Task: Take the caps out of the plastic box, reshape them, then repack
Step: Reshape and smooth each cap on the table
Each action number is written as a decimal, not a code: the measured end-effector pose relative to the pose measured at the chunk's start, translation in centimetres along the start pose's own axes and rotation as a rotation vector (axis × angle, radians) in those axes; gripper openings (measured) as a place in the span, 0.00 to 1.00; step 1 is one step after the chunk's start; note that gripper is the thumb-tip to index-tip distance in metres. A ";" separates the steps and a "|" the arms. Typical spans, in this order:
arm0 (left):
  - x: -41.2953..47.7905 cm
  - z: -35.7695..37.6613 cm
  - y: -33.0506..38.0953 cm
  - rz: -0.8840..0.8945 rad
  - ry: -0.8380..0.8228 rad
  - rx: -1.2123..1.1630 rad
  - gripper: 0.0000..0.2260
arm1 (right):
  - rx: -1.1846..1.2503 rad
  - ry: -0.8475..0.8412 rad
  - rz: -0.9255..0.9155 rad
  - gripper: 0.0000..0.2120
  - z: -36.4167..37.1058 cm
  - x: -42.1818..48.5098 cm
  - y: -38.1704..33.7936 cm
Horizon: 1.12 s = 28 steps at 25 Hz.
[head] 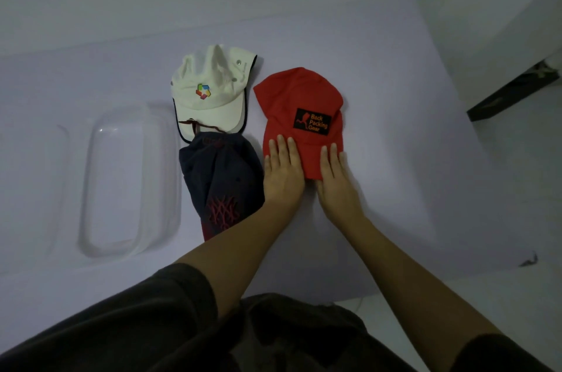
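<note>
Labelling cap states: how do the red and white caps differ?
The red fabric cap with black patch is pressed under left hand and right hand; the white fabric cap with multicoloured logo lies untouched by hands. Red crown smooth, white crown creased. Both lie on the table.

1 wide-angle view, from the person's head, faces forward and steeply down over the pale lavender tabletop (395,189), close above it, with left hand (282,172) and right hand (336,180) near centre.
</note>
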<state>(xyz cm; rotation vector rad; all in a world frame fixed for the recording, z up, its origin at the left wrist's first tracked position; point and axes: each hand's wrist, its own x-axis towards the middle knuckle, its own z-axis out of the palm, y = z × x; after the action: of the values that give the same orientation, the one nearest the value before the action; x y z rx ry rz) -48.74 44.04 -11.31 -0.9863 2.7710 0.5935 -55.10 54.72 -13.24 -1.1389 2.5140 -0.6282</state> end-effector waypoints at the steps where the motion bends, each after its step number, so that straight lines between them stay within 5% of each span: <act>1: -0.3 0.0 0.1 0.046 0.034 0.019 0.24 | 0.009 0.009 0.062 0.31 -0.2 0.5 -0.1; 4: -1.2 0.0 1.1 0.131 0.082 -0.004 0.24 | -0.049 0.071 0.226 0.30 -1.6 1.7 -0.8; 10: -1.9 -2.9 1.2 0.064 0.254 -0.171 0.26 | -0.111 0.280 0.094 0.30 -2.9 0.6 -2.1; 23: -6.1 -4.2 1.5 0.187 0.299 -0.441 0.29 | 0.327 0.229 -0.029 0.31 -5.0 -3.5 -5.4; 28: -7.6 -7.0 1.6 0.225 0.244 -0.818 0.26 | 0.386 0.251 -0.086 0.29 -6.9 -4.3 -7.2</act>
<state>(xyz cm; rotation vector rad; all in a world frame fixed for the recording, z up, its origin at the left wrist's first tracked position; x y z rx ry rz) -43.83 46.70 -2.48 -0.8927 2.8811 1.8471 -50.92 55.53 -3.27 -1.0805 2.3941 -1.2870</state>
